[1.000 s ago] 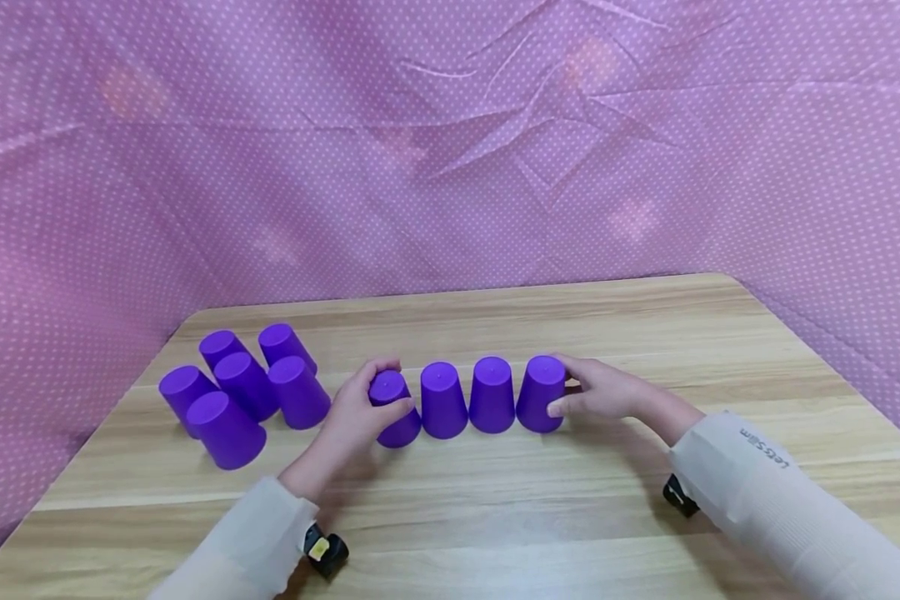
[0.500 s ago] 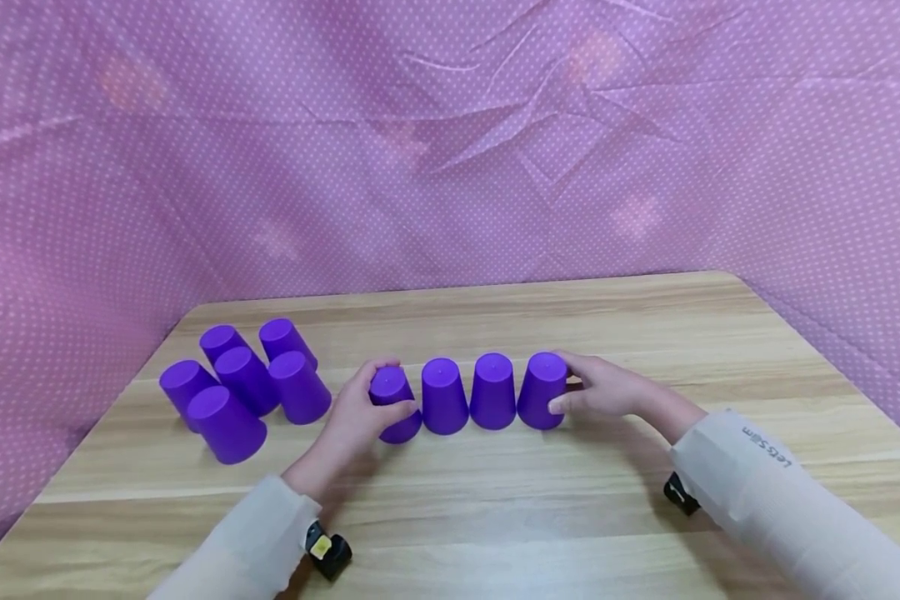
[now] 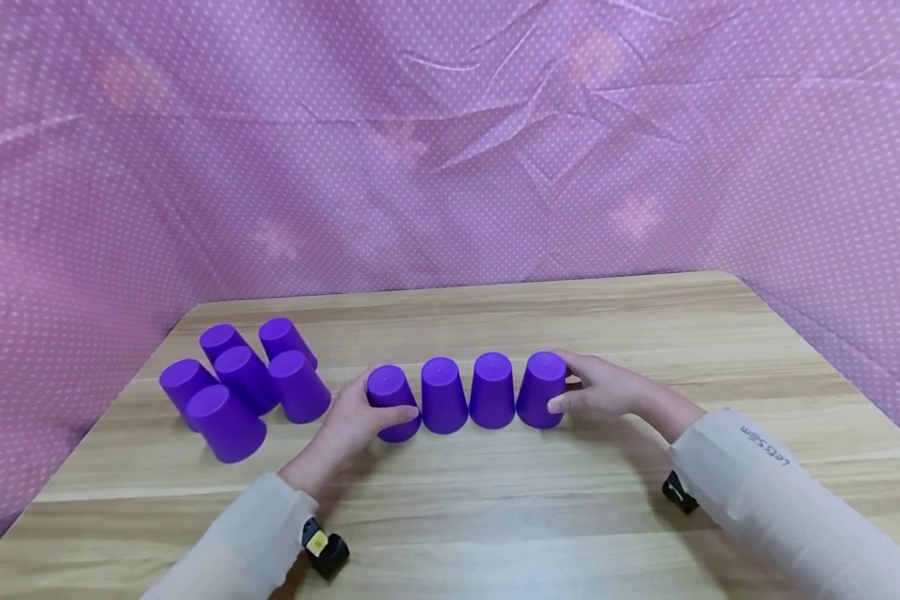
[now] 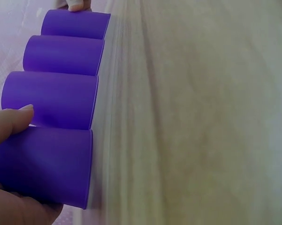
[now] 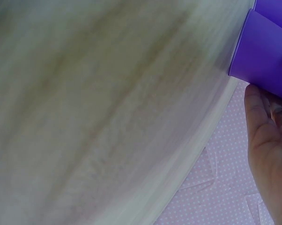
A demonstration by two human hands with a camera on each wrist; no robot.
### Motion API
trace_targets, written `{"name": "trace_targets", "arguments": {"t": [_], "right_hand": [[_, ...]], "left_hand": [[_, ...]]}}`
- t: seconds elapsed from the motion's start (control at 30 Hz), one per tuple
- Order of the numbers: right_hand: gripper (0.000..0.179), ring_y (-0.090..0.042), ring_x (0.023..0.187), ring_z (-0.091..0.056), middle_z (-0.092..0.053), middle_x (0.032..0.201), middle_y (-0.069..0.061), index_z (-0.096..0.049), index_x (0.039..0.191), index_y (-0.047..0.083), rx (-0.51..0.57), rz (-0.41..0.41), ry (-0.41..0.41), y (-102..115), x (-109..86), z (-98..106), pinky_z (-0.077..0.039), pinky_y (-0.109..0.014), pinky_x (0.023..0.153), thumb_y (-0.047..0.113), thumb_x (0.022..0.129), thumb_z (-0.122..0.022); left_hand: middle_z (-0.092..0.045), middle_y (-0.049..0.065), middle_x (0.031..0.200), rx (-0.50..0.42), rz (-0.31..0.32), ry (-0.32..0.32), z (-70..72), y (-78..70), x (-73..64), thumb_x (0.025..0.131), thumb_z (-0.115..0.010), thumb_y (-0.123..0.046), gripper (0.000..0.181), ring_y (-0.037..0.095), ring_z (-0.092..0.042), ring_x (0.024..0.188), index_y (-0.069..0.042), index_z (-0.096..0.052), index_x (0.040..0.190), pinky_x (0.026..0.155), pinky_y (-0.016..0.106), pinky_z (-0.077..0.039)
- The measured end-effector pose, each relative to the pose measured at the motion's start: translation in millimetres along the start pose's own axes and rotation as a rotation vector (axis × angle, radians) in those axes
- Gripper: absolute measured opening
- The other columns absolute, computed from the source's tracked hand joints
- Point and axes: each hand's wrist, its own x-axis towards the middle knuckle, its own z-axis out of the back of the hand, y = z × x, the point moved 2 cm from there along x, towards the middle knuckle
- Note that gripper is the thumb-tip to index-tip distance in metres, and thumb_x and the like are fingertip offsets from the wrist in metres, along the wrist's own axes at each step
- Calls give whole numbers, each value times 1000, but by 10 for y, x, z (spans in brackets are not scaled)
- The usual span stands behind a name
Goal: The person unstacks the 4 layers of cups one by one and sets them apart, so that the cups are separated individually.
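Four-in-line wording aside, a row of several upside-down purple cups stands on the wooden table [image 3: 495, 500]. My left hand [image 3: 345, 423] holds the leftmost cup [image 3: 392, 385], its thumb across the near side and its fingers round the far left. At the other end, my right hand [image 3: 607, 387] holds the rightmost cup [image 3: 540, 392] with the thumb in front and fingers mostly hidden behind. Two cups between them, the left one [image 3: 444, 398] and the right one [image 3: 492, 392], stand untouched. In the left wrist view the thumb [image 4: 12, 123] lies along the end cup [image 4: 49, 164].
A cluster of several more upside-down purple cups [image 3: 228, 427] stands left of my left hand. Pink dotted cloth [image 3: 450, 167] hangs behind the table and down both sides. Black wrist cameras [image 3: 326, 550] sit below the sleeves.
My left hand's fingers have slid lower and left behind the end cup, so their tips no longer show over it. The right hand and the row have stayed nearly still.
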Motion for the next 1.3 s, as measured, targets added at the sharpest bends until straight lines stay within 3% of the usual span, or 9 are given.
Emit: {"name": "trace_targets", "arguments": {"t": [0.57, 1.3], "right_hand": [[56, -35, 118, -50, -58, 121, -14, -43, 131, 3, 7, 16, 3, 3, 8, -9, -39, -51, 102, 23, 84, -67], [58, -36, 120, -48, -57, 123, -15, -41, 133, 3, 3, -16, 5, 9, -17, -1, -38, -52, 102, 25, 85, -66]], "left_hand": [[-62, 13, 114, -25, -13, -28, -9, 34, -15, 72, -78, -17, 59, 26, -58, 106, -8, -52, 124, 99, 45, -43], [-61, 15, 114, 93, -63, -104, 177, -103, -161, 74, -77, -27, 59, 28, -59, 105, -5, -51, 123, 97, 44, -45]]}}
